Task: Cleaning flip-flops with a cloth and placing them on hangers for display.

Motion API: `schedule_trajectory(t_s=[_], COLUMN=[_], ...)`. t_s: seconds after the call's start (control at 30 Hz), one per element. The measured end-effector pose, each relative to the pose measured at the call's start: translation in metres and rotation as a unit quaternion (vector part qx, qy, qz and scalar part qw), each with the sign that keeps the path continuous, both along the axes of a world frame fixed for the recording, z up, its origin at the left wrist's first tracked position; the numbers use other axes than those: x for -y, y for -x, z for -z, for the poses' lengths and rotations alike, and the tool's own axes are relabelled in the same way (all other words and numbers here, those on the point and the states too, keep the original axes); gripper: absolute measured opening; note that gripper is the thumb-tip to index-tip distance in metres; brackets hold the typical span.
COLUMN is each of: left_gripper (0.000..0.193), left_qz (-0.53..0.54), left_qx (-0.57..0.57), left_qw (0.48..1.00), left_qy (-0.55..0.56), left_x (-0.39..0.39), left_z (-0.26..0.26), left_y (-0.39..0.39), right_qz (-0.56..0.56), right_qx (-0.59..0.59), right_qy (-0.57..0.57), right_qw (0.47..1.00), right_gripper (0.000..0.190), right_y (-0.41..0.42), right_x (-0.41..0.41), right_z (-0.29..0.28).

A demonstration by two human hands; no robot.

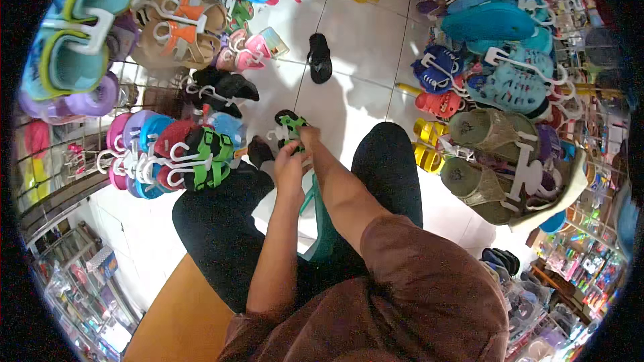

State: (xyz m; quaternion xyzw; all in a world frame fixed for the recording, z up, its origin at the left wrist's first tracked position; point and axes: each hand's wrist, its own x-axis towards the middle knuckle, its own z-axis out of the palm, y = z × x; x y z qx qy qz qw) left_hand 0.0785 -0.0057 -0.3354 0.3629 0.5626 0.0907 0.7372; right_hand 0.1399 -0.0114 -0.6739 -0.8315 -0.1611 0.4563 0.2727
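Ahead of my knees, both my hands are at a pair of small green-and-black sandals (pixel 286 119) on a white plastic hanger (pixel 274 133). My right hand (pixel 309 137) grips the sandals' near right side. Just below it, my left hand (pixel 291 163) has its fingertips at the sandals' lower edge; its fingers are partly bent, and whether it grips them I cannot tell. The fingers of both hands hide part of the sandals. To the left, a similar green-and-black pair (pixel 214 158) hangs on a white hanger at the end of a row of sandals.
A single black shoe (pixel 320 59) lies on the tiled floor (pixel 362 25) ahead. Wire racks with hanging children's sandals and clogs (pixel 80 35) stand on the left. More footwear, including brown sandals (pixel 490 161), hangs on the right. A teal strap or band (pixel 322 221) lies between my legs.
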Motion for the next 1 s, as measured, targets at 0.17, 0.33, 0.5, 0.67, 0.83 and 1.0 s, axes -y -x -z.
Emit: schedule_trajectory(t_s=[0.17, 0.33, 0.5, 0.67, 0.83, 1.0], left_gripper=[0.048, 0.032, 0.030, 0.042, 0.055, 0.066], left_qz=[0.029, -0.002, 0.107, 0.197, 0.200, 0.154], left_qx=[0.058, 0.058, 0.102, 0.215, 0.223, 0.251], left_qw=[0.998, 0.998, 0.987, 0.939, 0.909, 0.842], left_qy=[0.012, -0.005, -0.062, -0.182, -0.290, -0.452], left_x=[0.021, 0.005, 0.008, 0.028, 0.049, 0.086], left_z=[-0.004, -0.006, -0.019, -0.033, -0.035, -0.070], left_y=[-0.037, 0.003, 0.018, 0.024, 0.035, 0.029], right_qz=[0.116, 0.450, 0.391, 0.410, 0.403, 0.344], right_qx=[-0.084, -0.299, -0.281, -0.320, -0.354, -0.367], right_qy=[-0.073, -0.207, -0.277, -0.392, -0.414, -0.559], right_qw=[0.987, 0.816, 0.832, 0.759, 0.736, 0.659], right_gripper=[0.039, 0.029, 0.029, 0.017, 0.026, 0.025], right_y=[-0.092, -0.053, -0.052, -0.062, -0.047, -0.022], right_x=[0.026, -0.009, 0.010, 0.040, 0.073, 0.116], right_z=[-0.037, -0.196, -0.294, -0.341, -0.409, -0.453])
